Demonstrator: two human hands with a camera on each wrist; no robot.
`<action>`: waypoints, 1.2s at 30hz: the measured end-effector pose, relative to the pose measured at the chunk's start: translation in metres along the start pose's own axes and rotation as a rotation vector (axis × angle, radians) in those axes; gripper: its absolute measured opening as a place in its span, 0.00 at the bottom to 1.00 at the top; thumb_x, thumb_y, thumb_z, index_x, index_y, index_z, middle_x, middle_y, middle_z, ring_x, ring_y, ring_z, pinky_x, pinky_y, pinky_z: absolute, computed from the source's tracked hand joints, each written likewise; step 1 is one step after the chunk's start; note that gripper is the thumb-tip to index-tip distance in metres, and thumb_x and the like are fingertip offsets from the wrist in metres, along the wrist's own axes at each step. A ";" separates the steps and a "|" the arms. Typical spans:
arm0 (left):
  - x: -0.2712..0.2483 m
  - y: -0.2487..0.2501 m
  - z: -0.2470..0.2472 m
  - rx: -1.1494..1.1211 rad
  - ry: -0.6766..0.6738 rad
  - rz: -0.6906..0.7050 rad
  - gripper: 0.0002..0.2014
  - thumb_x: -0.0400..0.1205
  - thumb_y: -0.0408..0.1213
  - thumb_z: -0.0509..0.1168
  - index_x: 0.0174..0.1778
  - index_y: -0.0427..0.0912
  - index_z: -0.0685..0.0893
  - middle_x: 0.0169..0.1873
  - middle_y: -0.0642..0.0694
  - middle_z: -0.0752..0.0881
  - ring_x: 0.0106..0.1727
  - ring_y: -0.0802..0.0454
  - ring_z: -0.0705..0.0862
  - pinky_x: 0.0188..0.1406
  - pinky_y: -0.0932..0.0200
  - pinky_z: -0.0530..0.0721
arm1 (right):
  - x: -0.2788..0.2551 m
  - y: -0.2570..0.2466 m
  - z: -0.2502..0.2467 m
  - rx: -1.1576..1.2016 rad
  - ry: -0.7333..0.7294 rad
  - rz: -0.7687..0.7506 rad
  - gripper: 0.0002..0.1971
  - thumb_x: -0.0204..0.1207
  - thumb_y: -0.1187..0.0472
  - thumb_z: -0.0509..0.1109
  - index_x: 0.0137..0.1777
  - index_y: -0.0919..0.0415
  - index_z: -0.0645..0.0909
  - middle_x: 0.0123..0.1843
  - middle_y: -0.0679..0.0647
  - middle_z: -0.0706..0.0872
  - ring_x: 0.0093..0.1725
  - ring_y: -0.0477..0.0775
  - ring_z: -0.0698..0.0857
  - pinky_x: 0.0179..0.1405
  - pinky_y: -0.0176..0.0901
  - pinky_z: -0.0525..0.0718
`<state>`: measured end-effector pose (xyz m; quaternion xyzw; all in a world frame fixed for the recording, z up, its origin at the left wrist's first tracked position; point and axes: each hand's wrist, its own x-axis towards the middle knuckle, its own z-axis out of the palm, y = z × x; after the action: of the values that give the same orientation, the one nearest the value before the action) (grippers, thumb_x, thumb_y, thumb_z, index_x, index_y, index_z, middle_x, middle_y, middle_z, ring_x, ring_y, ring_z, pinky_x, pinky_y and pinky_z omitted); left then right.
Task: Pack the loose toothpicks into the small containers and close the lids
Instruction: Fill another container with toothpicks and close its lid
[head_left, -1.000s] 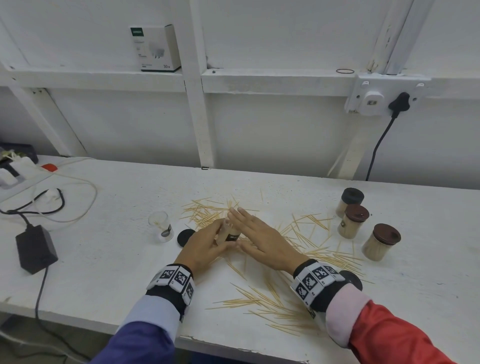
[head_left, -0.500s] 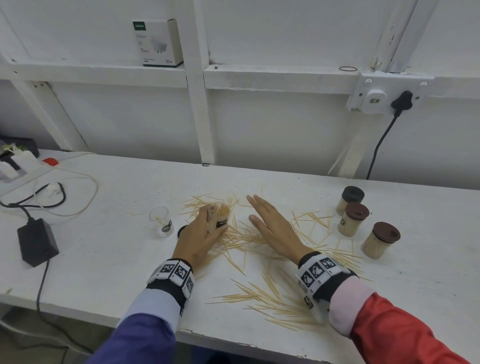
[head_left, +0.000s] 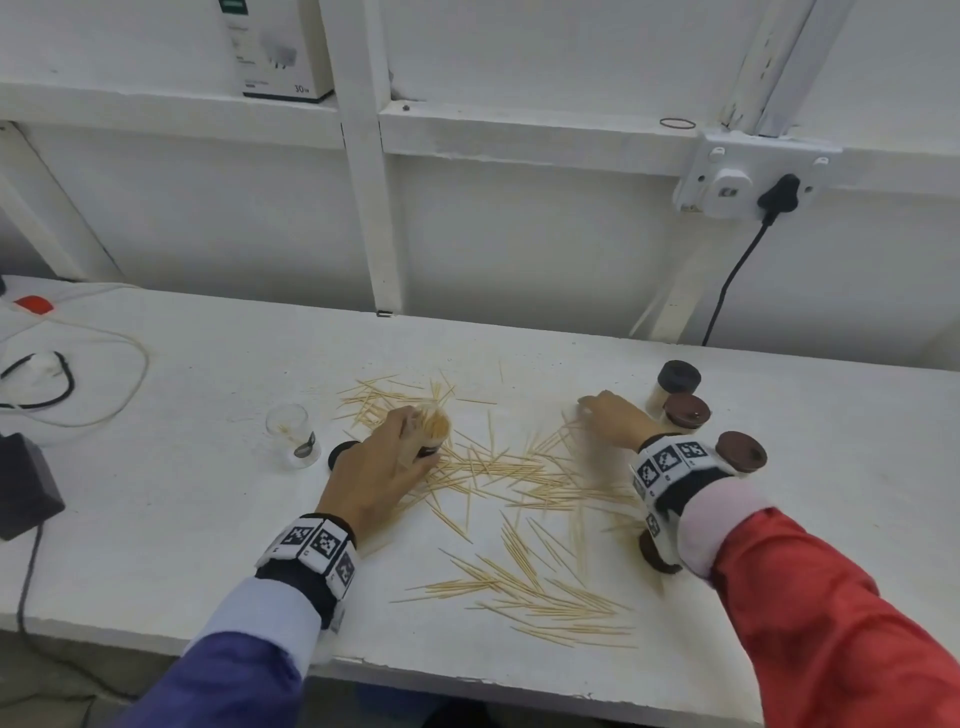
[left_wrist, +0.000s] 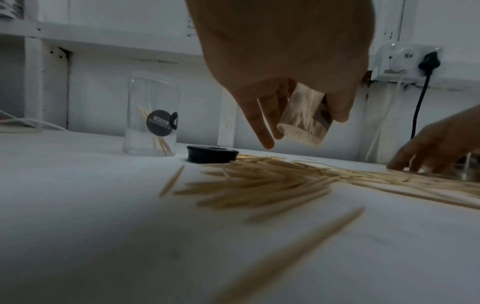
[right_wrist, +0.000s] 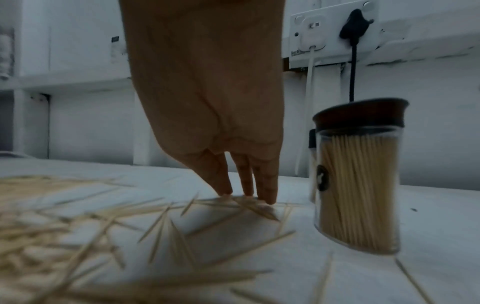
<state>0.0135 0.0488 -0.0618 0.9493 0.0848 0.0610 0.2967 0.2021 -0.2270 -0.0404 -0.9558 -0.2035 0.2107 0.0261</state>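
Toward the right edge of the surface (head_left: 156, 519) stand three capped jars (head_left: 684, 410), full as far as shows. Mid-surface, the left hand (head_left: 382, 470) grips a nearly packed open jar (head_left: 434, 434), its lid (head_left: 340, 453) beside an almost empty jar (head_left: 292, 434). Right hand (head_left: 615, 418), fingers straight, presses on scattered toothpicks (head_left: 519, 519). Many remain loose; I judge the task roughly half done.

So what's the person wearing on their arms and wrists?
The left arm has a blue-purple sleeve with a pale blue cuff; the right arm has a red sleeve with a pale pink cuff. Each wrist carries a black band with white tiles printed in black square-code markers. Both hands are bare.
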 end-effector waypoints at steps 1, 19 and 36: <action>0.002 -0.002 -0.001 0.012 -0.011 0.004 0.30 0.80 0.62 0.63 0.74 0.56 0.63 0.58 0.57 0.84 0.47 0.55 0.86 0.48 0.52 0.81 | -0.002 -0.001 0.002 -0.058 0.026 -0.007 0.18 0.83 0.69 0.52 0.70 0.68 0.74 0.68 0.66 0.75 0.67 0.66 0.76 0.66 0.52 0.75; 0.038 -0.004 -0.011 0.019 -0.036 0.047 0.30 0.80 0.57 0.66 0.74 0.51 0.66 0.58 0.54 0.84 0.50 0.50 0.86 0.46 0.54 0.80 | -0.041 -0.086 0.033 -0.118 0.065 -0.313 0.06 0.75 0.70 0.62 0.39 0.65 0.78 0.43 0.55 0.74 0.40 0.56 0.76 0.36 0.43 0.72; 0.040 -0.001 -0.001 -0.006 -0.081 0.044 0.32 0.79 0.59 0.66 0.76 0.51 0.66 0.61 0.52 0.84 0.53 0.51 0.86 0.49 0.52 0.82 | -0.048 -0.096 0.040 0.019 0.120 -0.345 0.09 0.78 0.62 0.68 0.53 0.60 0.87 0.49 0.53 0.83 0.45 0.54 0.80 0.38 0.43 0.72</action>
<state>0.0522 0.0580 -0.0593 0.9516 0.0515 0.0294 0.3014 0.1096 -0.1600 -0.0446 -0.9172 -0.3604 0.1479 0.0830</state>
